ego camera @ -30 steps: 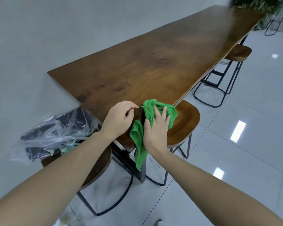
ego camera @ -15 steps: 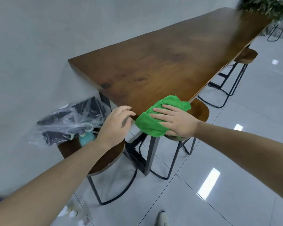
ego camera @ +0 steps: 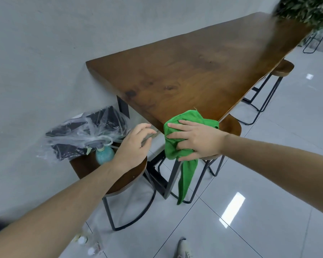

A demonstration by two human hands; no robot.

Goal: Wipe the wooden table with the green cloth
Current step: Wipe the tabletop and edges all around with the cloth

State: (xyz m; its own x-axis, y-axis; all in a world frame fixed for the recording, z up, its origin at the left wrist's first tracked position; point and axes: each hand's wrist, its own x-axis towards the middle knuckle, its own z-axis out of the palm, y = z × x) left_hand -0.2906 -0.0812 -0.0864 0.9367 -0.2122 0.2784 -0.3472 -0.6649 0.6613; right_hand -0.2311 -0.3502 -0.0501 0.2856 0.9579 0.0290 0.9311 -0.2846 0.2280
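Note:
The long wooden table (ego camera: pixel 194 71) runs from its near corner away to the upper right, along a grey wall. My right hand (ego camera: pixel 196 140) grips the green cloth (ego camera: pixel 175 146) at the table's near corner, just off its edge. One end of the cloth lies bunched against the corner and a long tail hangs down toward the floor. My left hand (ego camera: pixel 134 144) hovers to the left of the cloth near the table's end edge, fingers spread and slightly curled, holding nothing.
A wooden stool (ego camera: pixel 127 181) stands below my left hand, carrying a teal spray bottle (ego camera: pixel 103 154) and a clear plastic bag with dark contents (ego camera: pixel 82 133). Two more stools (ego camera: pixel 231 127) (ego camera: pixel 282 69) stand along the table's right side. A plant (ego camera: pixel 306 10) sits at the far end. Small bottles (ego camera: pixel 86 243) stand on the tiled floor.
My right hand has pulled the cloth off the table's corner toward me, and its tail now hangs down. The left hand stays beside it, off the table's end. My view has shifted left.

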